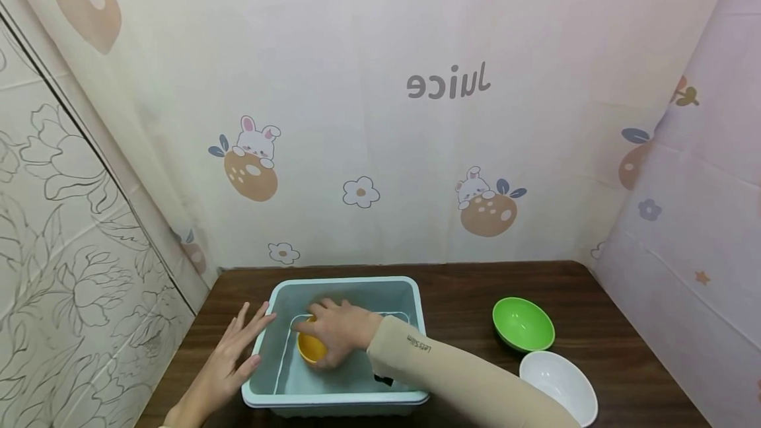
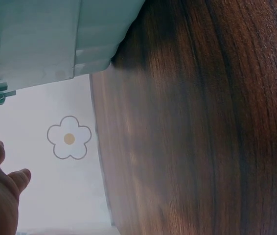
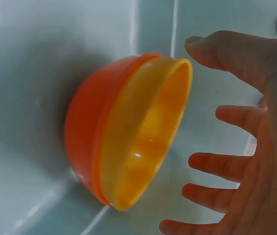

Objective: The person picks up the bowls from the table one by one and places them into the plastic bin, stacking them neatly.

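A yellow bowl (image 1: 310, 349) sits nested in an orange bowl (image 3: 87, 122) inside a pale blue-green plastic bin (image 1: 333, 399). My right hand (image 1: 340, 330) is over the bowls, its fingers spread; in the right wrist view a gap shows between the fingertips and the yellow rim. Beside the bin's left wall is my left hand (image 1: 228, 358), fingers extended, fingertips near the rim; whether they touch it I cannot tell. Part of that hand (image 2: 1, 188) shows at the left wrist view's edge, below the bin's outer wall (image 2: 35, 44).
To the right of the bin, a green bowl (image 1: 523, 324) and a white bowl (image 1: 559, 385) stand close together on the dark wooden table (image 1: 460, 302). The right forearm's beige sleeve crosses the bin's right rim. A printed curtain (image 1: 368, 117) hangs behind the table.
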Demonstrator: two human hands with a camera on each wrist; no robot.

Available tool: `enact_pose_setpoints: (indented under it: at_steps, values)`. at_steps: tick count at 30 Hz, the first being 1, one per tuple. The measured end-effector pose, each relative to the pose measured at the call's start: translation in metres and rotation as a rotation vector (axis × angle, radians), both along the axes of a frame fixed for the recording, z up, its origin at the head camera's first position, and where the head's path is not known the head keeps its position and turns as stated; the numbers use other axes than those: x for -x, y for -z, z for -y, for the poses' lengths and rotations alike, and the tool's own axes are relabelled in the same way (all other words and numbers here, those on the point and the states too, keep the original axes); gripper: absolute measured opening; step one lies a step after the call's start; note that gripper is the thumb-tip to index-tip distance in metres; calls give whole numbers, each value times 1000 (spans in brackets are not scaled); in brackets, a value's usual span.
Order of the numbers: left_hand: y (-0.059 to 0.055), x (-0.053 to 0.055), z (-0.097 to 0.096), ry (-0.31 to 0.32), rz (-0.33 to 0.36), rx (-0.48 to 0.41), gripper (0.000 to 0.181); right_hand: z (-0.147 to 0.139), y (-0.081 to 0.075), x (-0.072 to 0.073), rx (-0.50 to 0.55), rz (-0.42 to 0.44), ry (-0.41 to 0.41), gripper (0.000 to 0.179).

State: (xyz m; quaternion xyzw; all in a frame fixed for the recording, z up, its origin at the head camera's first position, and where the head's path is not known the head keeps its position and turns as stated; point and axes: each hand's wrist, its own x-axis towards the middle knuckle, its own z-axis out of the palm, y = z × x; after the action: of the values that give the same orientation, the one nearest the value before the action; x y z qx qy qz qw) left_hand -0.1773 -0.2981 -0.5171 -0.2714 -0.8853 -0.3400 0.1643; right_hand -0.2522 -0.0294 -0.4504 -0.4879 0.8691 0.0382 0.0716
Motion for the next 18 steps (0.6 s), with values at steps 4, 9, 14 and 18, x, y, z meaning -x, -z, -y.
enact_pose_setpoints:
  at_steps: [4,9,14,18]
  values:
    - [-1,0,-1,1,1,0,60,-4,-10,-1,11,-11,5,76]
    - [-1,0,-1,-1,6,3,60,-12,-28,-2,19,-28,1,78]
    - [-1,1,-1,-2,11,5,60,-24,-44,-4,81,-7,0,75]
    - [-1,0,-1,-8,15,0,59,-37,-55,-5,122,-15,4,74]
